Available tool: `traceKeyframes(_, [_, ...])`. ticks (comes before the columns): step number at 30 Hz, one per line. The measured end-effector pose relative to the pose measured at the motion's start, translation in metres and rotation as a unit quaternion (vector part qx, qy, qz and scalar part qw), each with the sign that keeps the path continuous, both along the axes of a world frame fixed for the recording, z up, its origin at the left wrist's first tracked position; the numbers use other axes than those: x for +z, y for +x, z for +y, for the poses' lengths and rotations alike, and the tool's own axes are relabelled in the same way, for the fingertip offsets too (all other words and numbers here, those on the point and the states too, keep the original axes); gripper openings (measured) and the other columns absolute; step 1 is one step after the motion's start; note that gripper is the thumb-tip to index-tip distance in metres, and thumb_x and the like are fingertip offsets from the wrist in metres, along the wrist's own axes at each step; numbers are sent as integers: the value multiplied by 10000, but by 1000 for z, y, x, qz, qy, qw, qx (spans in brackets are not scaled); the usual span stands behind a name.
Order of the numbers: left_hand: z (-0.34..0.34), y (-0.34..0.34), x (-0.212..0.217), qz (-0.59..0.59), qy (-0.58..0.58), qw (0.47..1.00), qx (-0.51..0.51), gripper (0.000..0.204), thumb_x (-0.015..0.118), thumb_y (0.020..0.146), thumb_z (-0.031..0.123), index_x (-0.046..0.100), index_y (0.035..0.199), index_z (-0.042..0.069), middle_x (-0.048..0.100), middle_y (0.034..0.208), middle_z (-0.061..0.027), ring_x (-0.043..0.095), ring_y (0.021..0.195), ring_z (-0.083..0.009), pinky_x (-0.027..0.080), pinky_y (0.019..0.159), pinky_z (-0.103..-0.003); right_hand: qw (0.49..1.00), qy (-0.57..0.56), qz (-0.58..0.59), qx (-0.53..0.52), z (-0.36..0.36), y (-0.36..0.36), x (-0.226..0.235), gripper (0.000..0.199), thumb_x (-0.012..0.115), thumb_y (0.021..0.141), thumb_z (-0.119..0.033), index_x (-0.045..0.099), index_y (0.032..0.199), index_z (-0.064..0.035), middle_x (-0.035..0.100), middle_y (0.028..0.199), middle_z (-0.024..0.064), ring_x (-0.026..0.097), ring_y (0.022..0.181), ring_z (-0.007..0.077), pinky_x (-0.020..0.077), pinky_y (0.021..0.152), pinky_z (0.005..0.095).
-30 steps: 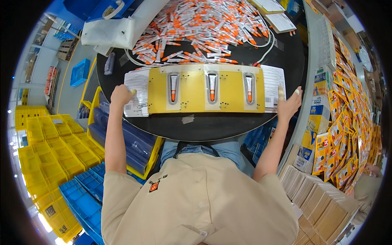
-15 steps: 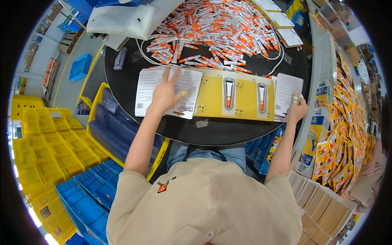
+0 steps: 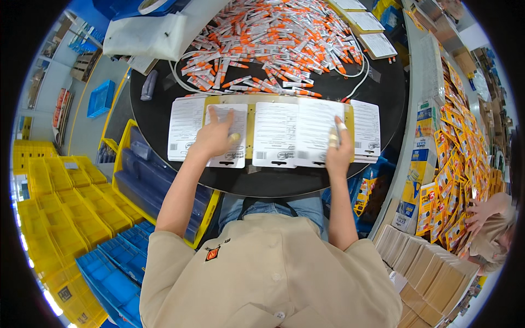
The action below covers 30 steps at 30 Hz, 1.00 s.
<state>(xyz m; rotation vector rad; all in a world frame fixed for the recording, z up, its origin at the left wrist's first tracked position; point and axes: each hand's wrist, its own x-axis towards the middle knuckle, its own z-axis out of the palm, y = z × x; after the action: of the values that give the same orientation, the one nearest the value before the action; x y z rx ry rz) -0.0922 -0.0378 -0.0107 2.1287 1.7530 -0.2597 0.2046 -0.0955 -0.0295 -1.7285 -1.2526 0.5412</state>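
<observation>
My left hand (image 3: 214,138) rests on a white printed card (image 3: 234,150) with its fingers stretched out, over the left end of a yellow fixture board (image 3: 250,128). The fingers of my right hand (image 3: 340,150), slightly blurred, lie apart along the right edge of another white card (image 3: 317,131). A third card (image 3: 272,134) lies beside it, on the middle of the board. The cards cover the board's slots, so the tubes seen there earlier are hidden. White card stacks lie at the left end (image 3: 183,131) and the right end (image 3: 367,128) of the board.
A large pile of orange-capped tubes (image 3: 279,41) covers the far side of the black round table (image 3: 246,183). A white cable (image 3: 358,82) curves round it. Yellow crates (image 3: 65,202) and blue crates (image 3: 112,273) stand left; orange-yellow packs (image 3: 451,180) lie right, near another person's hand (image 3: 484,213).
White cards now cover the board's slots and tubes. My right hand has moved left from the right stack onto a card on the board; my left hand remains over the left end.
</observation>
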Motion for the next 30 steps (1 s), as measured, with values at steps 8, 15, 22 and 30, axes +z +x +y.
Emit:
traceKeyframes(8, [-10,96,-3,-95,-78,988,-97,962,752,721,293,224,1494,69,106,1504,-351,484,1200,-474,469,941,-480,910,-121,-393,51,7,23,-74,456,483,943,-297,506,1346,-86,270,1524,189,223,1424,330,182,1065,660])
traceKeyframes(15, [-3,4,-45,-232,73,970,-19,689,573,882,127,251,1484,31,133,1543,-277,180,1434,-378,234,1140,-392,900,-156,-250,-322,57,183,-51,548,552,904,-328,448,1380,-79,394,1389,284,390,1282,457,329,1021,588])
traceKeyframes(22, [16,-20,-51,-36,-49,998,19,618,463,959,221,221,1482,-2,156,1537,-273,112,1450,-345,167,1162,-369,879,-239,25,-412,40,218,-121,526,324,985,-497,558,1060,-32,643,993,293,605,973,468,473,845,544])
traceKeyframes(30, [28,-2,-11,38,-3,982,-187,624,496,944,369,368,1416,-19,462,1360,-287,416,1306,-364,348,1067,-476,888,-187,66,-415,-60,77,-137,539,358,975,-515,508,1063,-4,642,919,307,624,900,466,485,792,543])
